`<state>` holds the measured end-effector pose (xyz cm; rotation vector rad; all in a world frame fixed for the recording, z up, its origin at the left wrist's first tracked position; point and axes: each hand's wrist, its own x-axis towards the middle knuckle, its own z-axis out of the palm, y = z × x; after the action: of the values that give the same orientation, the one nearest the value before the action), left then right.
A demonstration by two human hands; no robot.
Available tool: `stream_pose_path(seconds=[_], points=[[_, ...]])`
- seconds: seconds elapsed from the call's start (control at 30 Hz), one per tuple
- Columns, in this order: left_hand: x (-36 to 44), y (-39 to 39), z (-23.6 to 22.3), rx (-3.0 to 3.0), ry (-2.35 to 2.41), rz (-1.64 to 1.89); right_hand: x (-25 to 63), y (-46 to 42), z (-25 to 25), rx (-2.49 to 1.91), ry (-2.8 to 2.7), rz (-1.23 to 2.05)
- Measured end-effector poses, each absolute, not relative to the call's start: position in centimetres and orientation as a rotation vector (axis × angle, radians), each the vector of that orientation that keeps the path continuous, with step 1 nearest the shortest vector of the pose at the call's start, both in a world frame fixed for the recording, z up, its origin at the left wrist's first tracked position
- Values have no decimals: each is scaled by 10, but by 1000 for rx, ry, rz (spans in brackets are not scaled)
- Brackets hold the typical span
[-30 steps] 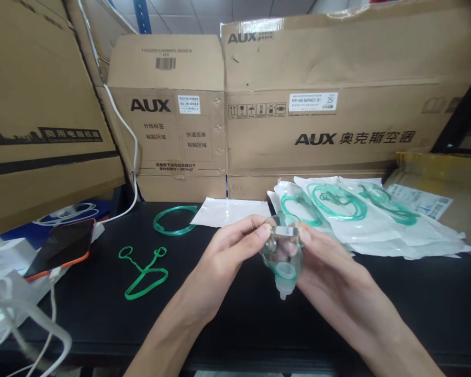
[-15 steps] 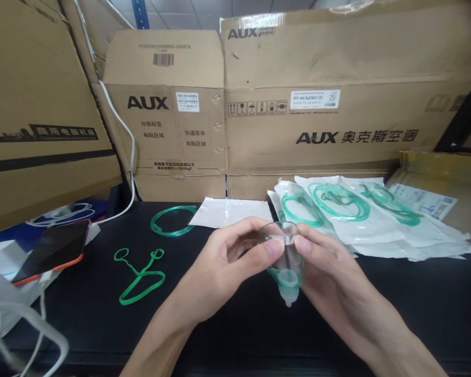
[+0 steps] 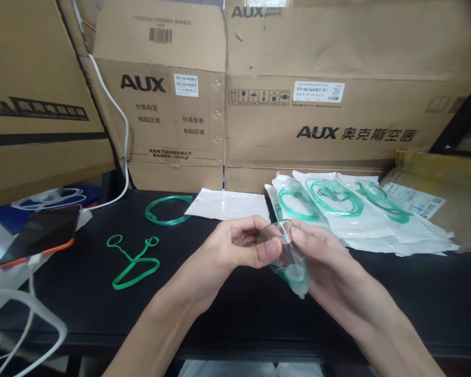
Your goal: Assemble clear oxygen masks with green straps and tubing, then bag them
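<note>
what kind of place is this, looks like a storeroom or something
Probably a storeroom or warehouse corner used as a packing bench: big AUX cardboard cartons stand stacked behind a black table, sealed packets of green tubing are piled on it, and both hands hold a clear mask.

Black table point(image 3: 227, 309) carries green elastic strap point(image 3: 133, 262), tubing coil point(image 3: 167, 210), sealed packets point(image 3: 349, 214), empty pouch point(image 3: 227, 204), phone point(image 3: 39, 234).

Clear mask point(image 3: 288, 256) now tilted, its green port pointing lower right
</note>
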<state>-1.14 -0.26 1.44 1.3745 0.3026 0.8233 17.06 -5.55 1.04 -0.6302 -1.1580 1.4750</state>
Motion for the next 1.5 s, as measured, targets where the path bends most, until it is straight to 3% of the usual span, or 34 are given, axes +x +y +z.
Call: stream_pose_path(seconds=[0.2,0.37,0.5,0.63,0.8,0.93,1.1,1.5], points=[[-8,-1,10,1296,364,783,180,-48,7,-686,-1064,1609],[1,0,1,1348,401,888,185,-42,4,-885,-990,1514],[7,-3,2,1445,530,1035,185,-42,2,-1092,-1109,1105],[-5,-8,10,1655,676,1030,185,-42,-4,-1257,-1572,742],[-82,0,4,2317,1301,1014,195,-35,-13,-1387,-1634,671],[-163,24,-16,2381,1918,821,204,-35,-8,-1452,-1583,611],[-192,38,-27,2359,1836,660,206,-41,2,-1444,-1616,609],[-103,35,-5,2563,1340,584,205,-45,1,-1397,-1663,705]])
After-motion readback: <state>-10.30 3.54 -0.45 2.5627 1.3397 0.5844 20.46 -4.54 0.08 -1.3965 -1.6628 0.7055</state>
